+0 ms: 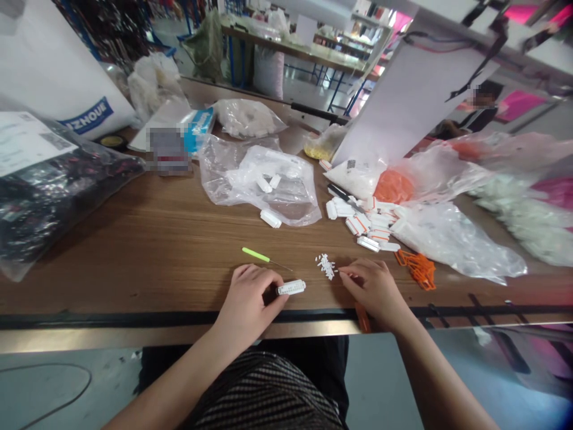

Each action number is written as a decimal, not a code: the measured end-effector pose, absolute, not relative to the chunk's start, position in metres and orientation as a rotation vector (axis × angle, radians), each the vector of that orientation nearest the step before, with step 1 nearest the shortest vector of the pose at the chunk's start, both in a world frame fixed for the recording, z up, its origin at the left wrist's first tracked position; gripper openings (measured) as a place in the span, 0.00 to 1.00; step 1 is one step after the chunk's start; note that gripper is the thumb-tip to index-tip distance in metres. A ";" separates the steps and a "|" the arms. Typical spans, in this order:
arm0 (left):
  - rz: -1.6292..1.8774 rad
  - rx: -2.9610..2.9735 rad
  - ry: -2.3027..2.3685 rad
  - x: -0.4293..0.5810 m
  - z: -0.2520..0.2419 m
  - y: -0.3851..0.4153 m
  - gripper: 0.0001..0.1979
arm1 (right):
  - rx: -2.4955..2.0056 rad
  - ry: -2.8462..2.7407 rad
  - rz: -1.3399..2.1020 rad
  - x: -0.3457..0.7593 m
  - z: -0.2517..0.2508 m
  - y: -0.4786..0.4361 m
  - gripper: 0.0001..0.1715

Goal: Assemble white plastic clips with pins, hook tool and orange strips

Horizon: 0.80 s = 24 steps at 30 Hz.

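Note:
My left hand (253,292) is closed around one end of a white plastic connector housing (292,288), with a row of small holes in its visible face. It holds the housing just above the table's front edge. My right hand (369,289) has thumb and forefinger pinched together at the right side of a small pile of white plastic pins (326,266). Whether a pin is between the fingertips is too small to tell. A pick with a lime-green handle (255,254) and thin metal shaft lies on the table beyond my left hand.
Several white housings with orange strips (369,224) lie at centre right beside black tweezers (344,197). Orange plastic strips (418,269) are right of my right hand. An opened clear bag (215,173) lies ahead; a dark-filled bag (58,197) stands left. A person (481,113) sits beyond.

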<state>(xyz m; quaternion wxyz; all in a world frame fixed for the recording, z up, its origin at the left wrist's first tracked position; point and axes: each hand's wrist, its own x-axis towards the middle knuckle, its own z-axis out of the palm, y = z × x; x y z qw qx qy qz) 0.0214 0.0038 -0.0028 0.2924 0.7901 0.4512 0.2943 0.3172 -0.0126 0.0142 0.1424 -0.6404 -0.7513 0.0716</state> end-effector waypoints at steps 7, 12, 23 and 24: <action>0.800 2.111 1.207 0.022 -0.004 0.004 0.08 | -1.844 -2.171 0.111 0.313 0.007 -0.011 0.12; 0.797 2.100 1.209 0.022 -0.002 0.004 0.08 | -1.861 -2.140 0.159 0.316 0.008 -0.010 0.12; 0.786 2.104 1.205 0.022 -0.003 0.004 0.08 | -1.874 -2.108 0.207 0.317 0.008 -0.006 0.14; 0.790 2.103 1.206 0.023 -0.002 0.004 0.08 | -1.869 -2.093 0.235 0.317 0.007 -0.005 0.14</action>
